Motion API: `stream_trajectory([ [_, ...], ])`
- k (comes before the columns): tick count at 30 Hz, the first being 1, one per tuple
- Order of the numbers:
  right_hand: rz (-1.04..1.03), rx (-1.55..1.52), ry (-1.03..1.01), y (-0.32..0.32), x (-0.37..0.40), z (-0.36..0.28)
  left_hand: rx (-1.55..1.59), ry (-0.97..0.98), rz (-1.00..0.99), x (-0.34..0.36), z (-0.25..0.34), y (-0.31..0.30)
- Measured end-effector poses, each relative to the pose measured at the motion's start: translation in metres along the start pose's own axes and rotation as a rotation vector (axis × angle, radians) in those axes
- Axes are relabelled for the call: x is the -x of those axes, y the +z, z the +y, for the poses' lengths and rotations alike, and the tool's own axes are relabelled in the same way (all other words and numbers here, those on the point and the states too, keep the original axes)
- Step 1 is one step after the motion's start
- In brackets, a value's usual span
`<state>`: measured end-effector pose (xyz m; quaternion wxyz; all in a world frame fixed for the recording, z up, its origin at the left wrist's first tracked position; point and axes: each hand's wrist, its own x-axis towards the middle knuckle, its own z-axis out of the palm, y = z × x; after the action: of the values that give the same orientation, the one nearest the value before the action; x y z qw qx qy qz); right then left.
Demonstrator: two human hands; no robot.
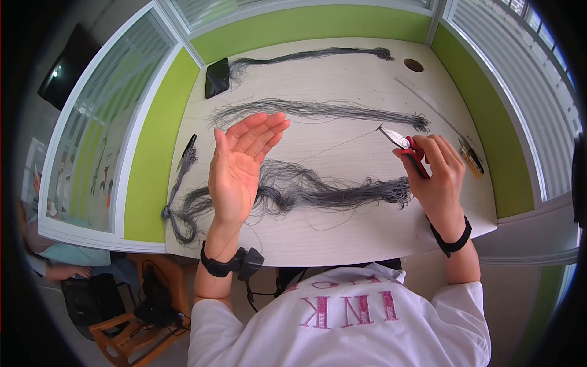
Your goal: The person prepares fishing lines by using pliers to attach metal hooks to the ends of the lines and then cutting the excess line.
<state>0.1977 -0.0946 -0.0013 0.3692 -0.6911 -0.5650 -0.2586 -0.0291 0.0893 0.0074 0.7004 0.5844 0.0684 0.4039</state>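
My right hand [441, 177] is closed around the red handles of a pair of pliers [401, 143]. At the pliers' jaw tips is the end of one thin grey strand [342, 145], which slants down left toward a large bundle. My left hand [239, 171] is raised with the palm showing and the fingers stretched out; nothing is seen in it. Below and partly behind it lies the large bundle of thin grey strands [342, 194], with curled ends near my right hand. Another grey bundle [330, 110] stretches across the table above the pliers.
A third bundle [306, 56] lies at the back beside a black phone [217, 78]. On the left are a black pen [189, 147] and a knotted bundle [178, 177]. A ruler [428, 105] and yellow-handled tools [471, 160] lie right. Green partitions [318, 23] enclose the table.
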Motion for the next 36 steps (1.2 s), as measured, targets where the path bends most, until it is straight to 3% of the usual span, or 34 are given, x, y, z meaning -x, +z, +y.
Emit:
stream_trajectory([
  [9, 0.011, 0.005, -0.020, 0.000, -0.005, -0.002, -0.127, -0.046, -0.021, 0.003, -0.005, 0.008],
  [11, 0.011, 0.005, -0.031, 0.002, -0.006, -0.003, -0.578, -0.237, -0.184, 0.009, -0.009, 0.016],
  [12, 0.006, -0.007, -0.028, 0.004, -0.007, -0.004, -0.512, -0.372, -0.262, 0.014, -0.016, 0.018],
  [13, 0.002, -0.020, -0.027, 0.005, -0.008, -0.004, -0.509, -0.371, -0.266, 0.017, -0.017, 0.022],
  [15, 0.002, -0.029, -0.034, 0.009, -0.008, -0.004, -0.179, -0.801, -0.558, 0.025, -0.020, 0.030],
  [16, -0.020, -0.039, -0.024, 0.011, -0.008, -0.005, -0.179, -0.801, -0.561, 0.028, -0.023, 0.035],
  [18, -0.044, -0.048, -0.012, 0.015, -0.005, -0.003, 0.251, -0.900, -0.415, 0.037, -0.031, 0.048],
  [19, -0.054, -0.039, 0.017, 0.017, -0.005, -0.001, 0.252, -0.901, -0.416, 0.043, -0.035, 0.052],
  [21, -0.063, -0.028, 0.047, 0.020, -0.005, 0.003, 0.564, -0.982, -0.288, 0.054, -0.041, 0.058],
  [22, -0.063, -0.036, 0.049, 0.021, -0.006, 0.006, 0.566, -0.983, -0.291, 0.056, -0.041, 0.060],
  [24, -0.066, -0.039, 0.048, 0.020, -0.006, 0.010, 0.504, -0.922, -0.072, 0.059, -0.043, 0.064],
  [25, -0.088, -0.030, 0.060, 0.021, -0.005, 0.010, 0.507, -0.923, -0.075, 0.060, -0.041, 0.064],
  [27, -0.109, -0.020, 0.072, 0.024, -0.004, 0.011, 0.399, -0.695, -0.123, 0.062, -0.037, 0.063],
  [30, -0.148, -0.053, 0.105, 0.029, -0.002, 0.011, 0.378, -0.654, -0.096, 0.067, -0.041, 0.070],
  [36, -0.179, -0.063, 0.159, 0.035, 0.003, 0.015, 0.571, -0.800, -0.117, 0.072, -0.051, 0.073],
])
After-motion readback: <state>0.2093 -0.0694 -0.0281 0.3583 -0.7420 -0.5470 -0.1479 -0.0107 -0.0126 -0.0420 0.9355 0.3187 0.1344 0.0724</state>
